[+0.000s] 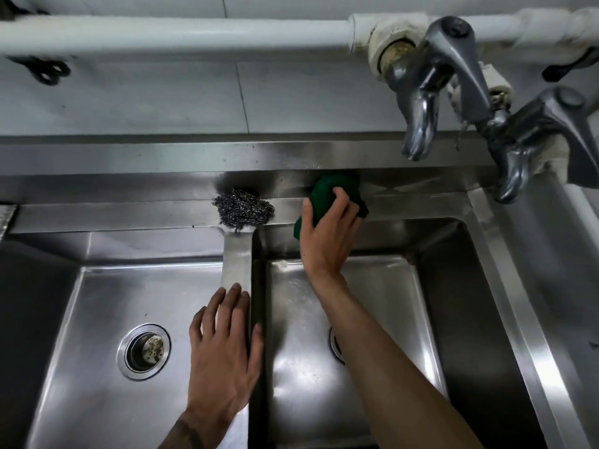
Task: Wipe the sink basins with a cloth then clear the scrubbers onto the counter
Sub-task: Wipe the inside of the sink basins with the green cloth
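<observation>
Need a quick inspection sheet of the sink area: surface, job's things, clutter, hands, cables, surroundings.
Surface: steel double sink, basins streaked; dark specks on the back ledge.
Job's things: green cloth on the back ledge behind the right basin; steel wool scrubber on the ledge at the top of the divider.
Clutter: nothing seen.
Hands: right hand grips the green cloth, fingers curled round it; left hand rests flat on the divider, fingers straight.
Cables: nothing seen.
Surroundings: taps at upper right; white pipe along the tiled wall.
</observation>
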